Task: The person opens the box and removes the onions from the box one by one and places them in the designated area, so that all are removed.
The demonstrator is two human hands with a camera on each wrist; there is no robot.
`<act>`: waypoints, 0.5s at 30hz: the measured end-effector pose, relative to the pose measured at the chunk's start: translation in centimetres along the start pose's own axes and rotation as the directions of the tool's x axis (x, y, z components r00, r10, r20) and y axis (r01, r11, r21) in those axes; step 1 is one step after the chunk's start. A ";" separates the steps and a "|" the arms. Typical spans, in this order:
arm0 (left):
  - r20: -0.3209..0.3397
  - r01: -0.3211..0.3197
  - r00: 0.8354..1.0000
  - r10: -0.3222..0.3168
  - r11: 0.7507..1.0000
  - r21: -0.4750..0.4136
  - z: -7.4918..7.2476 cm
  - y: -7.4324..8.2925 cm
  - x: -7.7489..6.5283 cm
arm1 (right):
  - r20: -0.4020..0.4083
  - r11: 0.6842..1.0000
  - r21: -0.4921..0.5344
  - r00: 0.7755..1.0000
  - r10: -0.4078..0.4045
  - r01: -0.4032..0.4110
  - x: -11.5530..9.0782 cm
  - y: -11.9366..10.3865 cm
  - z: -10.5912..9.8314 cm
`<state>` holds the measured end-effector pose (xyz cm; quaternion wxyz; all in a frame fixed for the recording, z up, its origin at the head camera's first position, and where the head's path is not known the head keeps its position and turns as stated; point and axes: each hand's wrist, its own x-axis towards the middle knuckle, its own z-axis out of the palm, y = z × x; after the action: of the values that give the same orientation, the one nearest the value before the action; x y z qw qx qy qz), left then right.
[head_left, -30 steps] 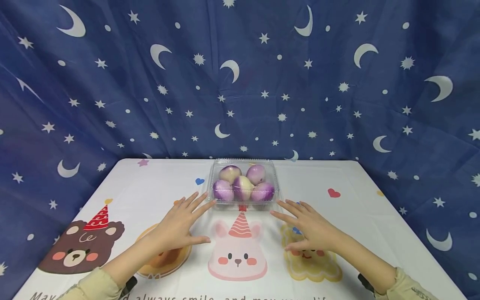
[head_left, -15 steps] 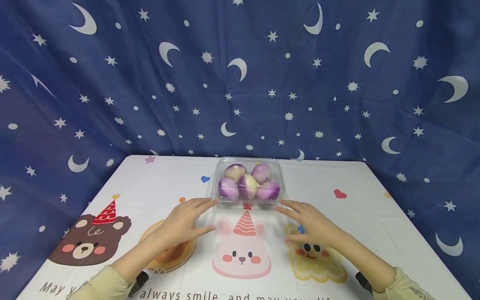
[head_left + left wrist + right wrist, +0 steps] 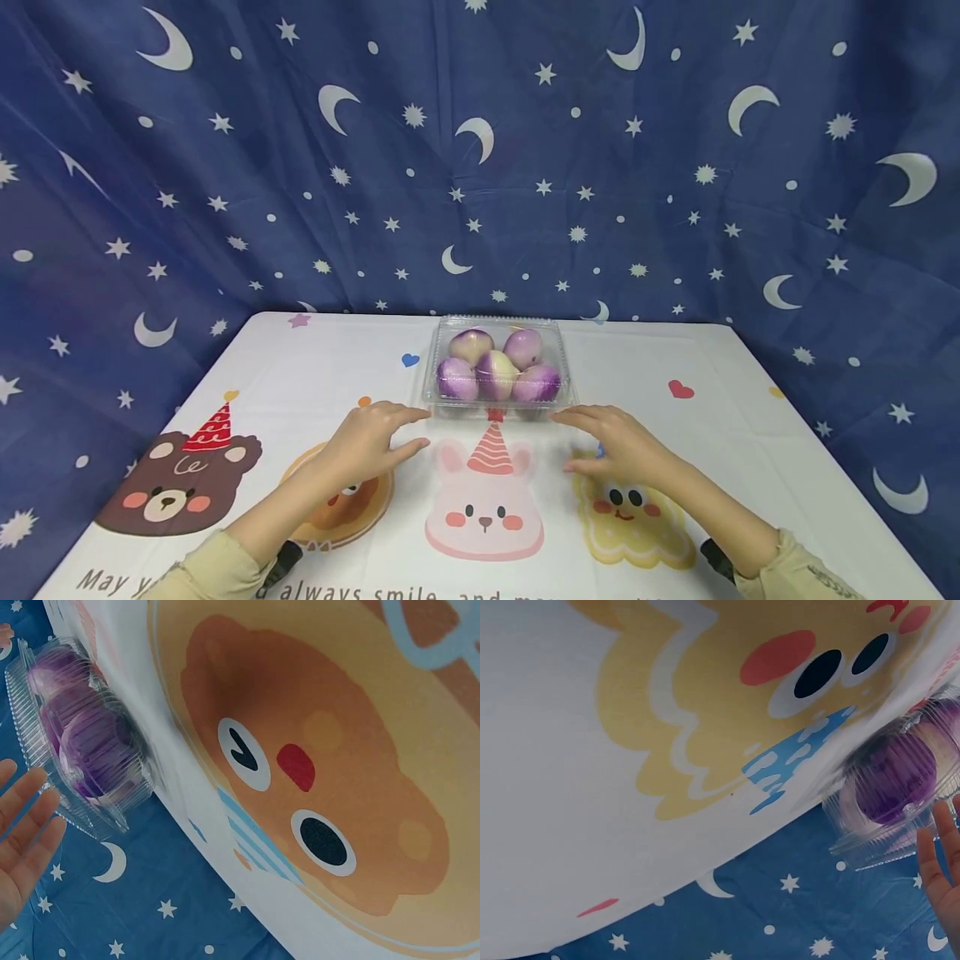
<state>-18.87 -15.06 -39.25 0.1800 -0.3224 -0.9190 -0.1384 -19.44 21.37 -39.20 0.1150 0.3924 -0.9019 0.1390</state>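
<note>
A lidded clear plastic clamshell box point(image 3: 501, 406) stands at the table's far edge, in the middle. Inside it, several glossy egg-shaped pieces point(image 3: 497, 375), purple shading into cream, show through the plastic. My left hand point(image 3: 371, 437) hovers just in front of the box's left front corner, fingers relaxed and thumb apart. Mirroring it, my right hand point(image 3: 618, 442) is off the right front corner, also loosely spread. Neither palm holds anything. In the left wrist view the fingers point(image 3: 30, 817) overlap the box's edge; in the right wrist view, fingertips point(image 3: 926, 844) appear beside its ribbed side.
A white tablecloth point(image 3: 645, 358) covers the table, printed with a bear point(image 3: 180, 487), a rabbit point(image 3: 483, 500) and other cartoon figures. Behind and at both sides hangs a dark blue curtain point(image 3: 525, 250) with moons and stars.
The head view has shifted slightly. Both hands, spread wide a second ago, have relaxed their fingers and drawn back a little from the box, which stays in its place.
</note>
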 end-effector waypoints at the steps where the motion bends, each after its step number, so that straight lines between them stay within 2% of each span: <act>1: -0.007 0.007 1.000 -0.007 1.000 -0.003 -0.1 0.0 0.0 | -0.002 1.000 0.009 1.000 0.003 -0.003 0.1 0.0 0.0; 8: -0.029 0.077 0.996 -0.079 0.995 -0.056 -0.1 -0.3 0.2 | -0.031 0.998 0.062 0.999 -0.025 0.027 1.2 -0.2 0.3; 15: -0.044 0.138 0.989 -0.140 0.990 -0.042 0.0 -1.0 0.4 | -0.151 0.992 0.073 0.985 -0.086 0.098 3.1 -0.5 0.2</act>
<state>-19.79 -15.59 -39.24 0.1850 -0.2577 -0.9319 -0.1757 -21.13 18.85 -38.33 0.1719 0.4268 -0.8655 0.1981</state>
